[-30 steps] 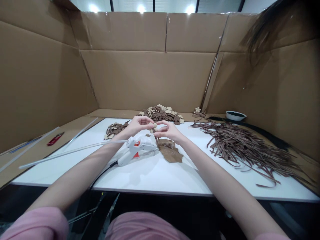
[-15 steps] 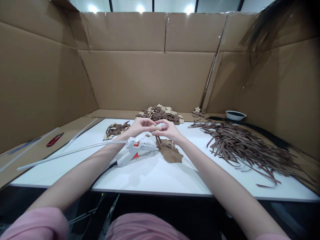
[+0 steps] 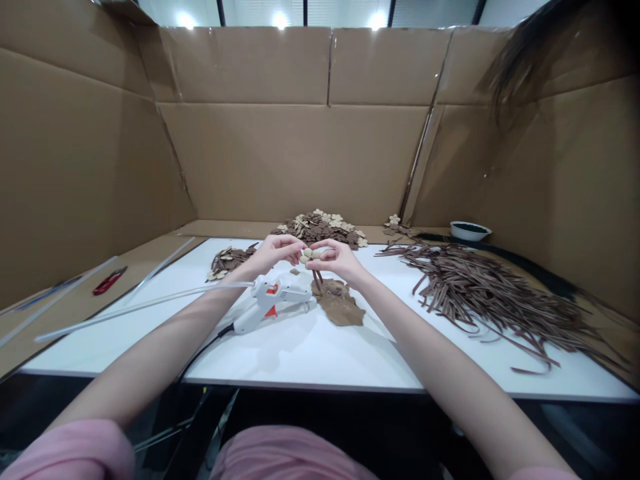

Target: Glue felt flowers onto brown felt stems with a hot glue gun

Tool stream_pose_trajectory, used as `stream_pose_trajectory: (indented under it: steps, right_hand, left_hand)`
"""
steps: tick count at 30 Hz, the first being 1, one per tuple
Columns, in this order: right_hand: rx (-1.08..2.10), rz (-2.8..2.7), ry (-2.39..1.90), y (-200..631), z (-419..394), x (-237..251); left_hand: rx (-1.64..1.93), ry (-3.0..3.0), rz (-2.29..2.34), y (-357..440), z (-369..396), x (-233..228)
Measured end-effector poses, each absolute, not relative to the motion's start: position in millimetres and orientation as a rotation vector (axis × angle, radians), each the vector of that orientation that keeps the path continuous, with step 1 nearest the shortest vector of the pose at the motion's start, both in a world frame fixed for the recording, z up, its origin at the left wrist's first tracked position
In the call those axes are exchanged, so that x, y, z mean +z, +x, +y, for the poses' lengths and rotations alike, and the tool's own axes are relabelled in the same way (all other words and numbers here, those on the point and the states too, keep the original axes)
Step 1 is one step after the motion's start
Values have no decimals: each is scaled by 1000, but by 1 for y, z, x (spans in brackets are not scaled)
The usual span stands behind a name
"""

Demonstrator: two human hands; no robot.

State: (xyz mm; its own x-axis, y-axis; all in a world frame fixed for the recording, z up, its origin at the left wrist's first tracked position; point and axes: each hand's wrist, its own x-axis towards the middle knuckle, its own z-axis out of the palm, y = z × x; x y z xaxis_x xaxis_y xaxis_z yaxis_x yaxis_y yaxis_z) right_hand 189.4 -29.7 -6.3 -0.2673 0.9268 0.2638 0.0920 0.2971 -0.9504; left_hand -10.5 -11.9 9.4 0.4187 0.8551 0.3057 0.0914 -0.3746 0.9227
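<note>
- We hold our left hand [image 3: 273, 253] and right hand [image 3: 337, 259] together just above the white glue gun [image 3: 273, 298], fingertips meeting.
- Both hands pinch one small beige flower piece [image 3: 310, 254] between thumbs and forefingers; a brown strip [image 3: 317, 277] hangs from it, though we cannot tell how the two are joined.
- The flower piece sits in the air behind the glue gun, above a flat brown scrap [image 3: 340, 303] lying just right of the gun's nozzle.
- A clear glue stick [image 3: 135, 307] juts from the gun's back toward the left.
- Beyond the gun lie heaps of brown and beige flower cutouts [image 3: 320, 228], and well to its right a spread of brown strips [image 3: 490, 293].
- Everything rests on the white table [image 3: 320, 353].
</note>
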Motion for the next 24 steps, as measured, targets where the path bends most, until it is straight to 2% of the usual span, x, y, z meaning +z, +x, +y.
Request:
stream_pose_trajectory:
  steps: [24]
  right_hand:
    - [1129,-1615,-923,190,-29,-9]
  left_hand:
    - [1003,1821,743,-7,-16,6]
